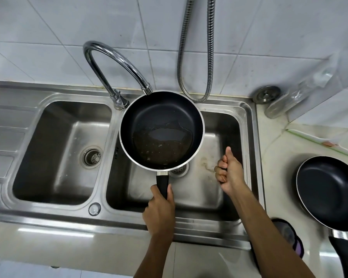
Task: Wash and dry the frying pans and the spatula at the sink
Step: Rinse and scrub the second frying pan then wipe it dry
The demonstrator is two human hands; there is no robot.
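Left fingers [154, 190] gripping pan handle [162, 183], right fingers [219, 171] curled

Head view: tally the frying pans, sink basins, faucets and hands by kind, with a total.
Frying pans: 2 (held pan, counter pan)
Sink basins: 2 (left basin, right basin)
Faucets: 1 (faucet)
Hands: 2 (left hand grips the held pan's handle; right hand, fingers curled)
Total: 7

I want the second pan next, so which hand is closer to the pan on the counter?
Right. The right hand hangs over the basin, left of the counter pan; the left hand is farther left, gripping the other pan by its handle.
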